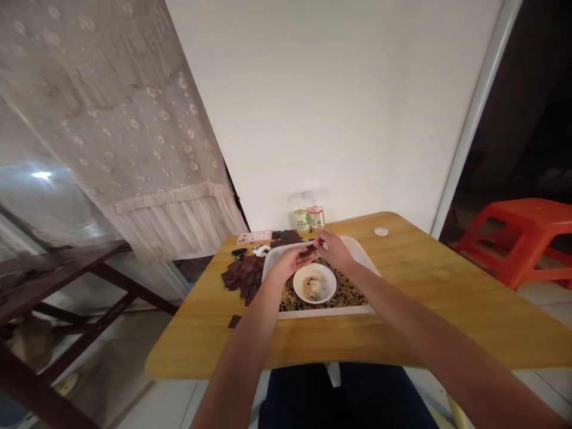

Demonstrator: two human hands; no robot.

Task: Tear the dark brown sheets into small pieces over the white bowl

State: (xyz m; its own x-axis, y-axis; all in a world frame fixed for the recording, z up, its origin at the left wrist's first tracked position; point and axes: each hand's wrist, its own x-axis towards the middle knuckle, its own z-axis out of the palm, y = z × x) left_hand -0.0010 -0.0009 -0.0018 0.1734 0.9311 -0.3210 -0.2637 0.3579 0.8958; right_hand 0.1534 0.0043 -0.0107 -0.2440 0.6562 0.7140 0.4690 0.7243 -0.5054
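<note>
My left hand (286, 263) and my right hand (329, 249) meet above the far rim of a white rectangular tray (326, 311). A small dark brown piece (307, 252) sits between their fingertips, and both hands appear to hold it. Below them, a white bowl (314, 284) holding pale beans stands in the tray, on a layer of mixed dark and tan beans (344, 295). Left of the tray lies a pile of dark brown square pieces (245, 277), nearest my left hand. One more such piece (234, 322) lies apart on the wooden table (424, 292).
Two small bottles (308, 218) stand at the table's far edge. A pink flat box (254, 237), small dark and white items, and a white lid (381, 231) lie nearby. A red stool (513, 238) stands right; a lace curtain (134, 137) and dark wooden frame (67, 274) are left.
</note>
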